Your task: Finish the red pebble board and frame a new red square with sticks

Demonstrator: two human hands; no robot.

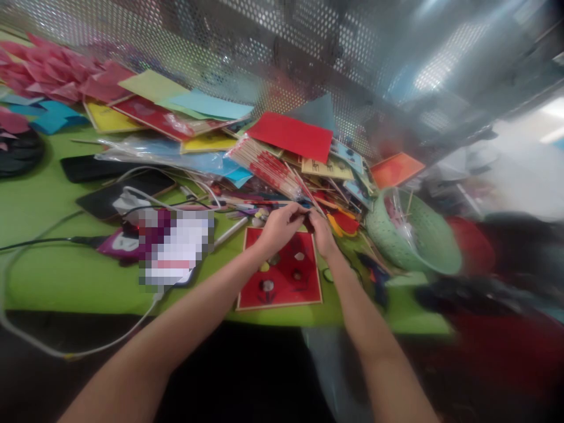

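A square red board (282,276) with a pale edge lies on the green table in front of me. Several small stones, among them a white stone (268,286) and a pinkish one (299,256), sit on it beside dark drawn lines. Over the board's far edge my left hand (284,223) and my right hand (319,229) meet with fingertips pinched together. Something small and dark shows between them, too blurred to name. Just beyond the hands is a pile of pens, sticks and loose stones (259,217).
A green basket (412,235) stands at the right, scissors (374,273) near it. At left are a phone (178,247), a purple power strip (132,241) and a white cable (127,346). Coloured cards (291,135) and bundled red-tipped sticks (267,167) are heaped behind.
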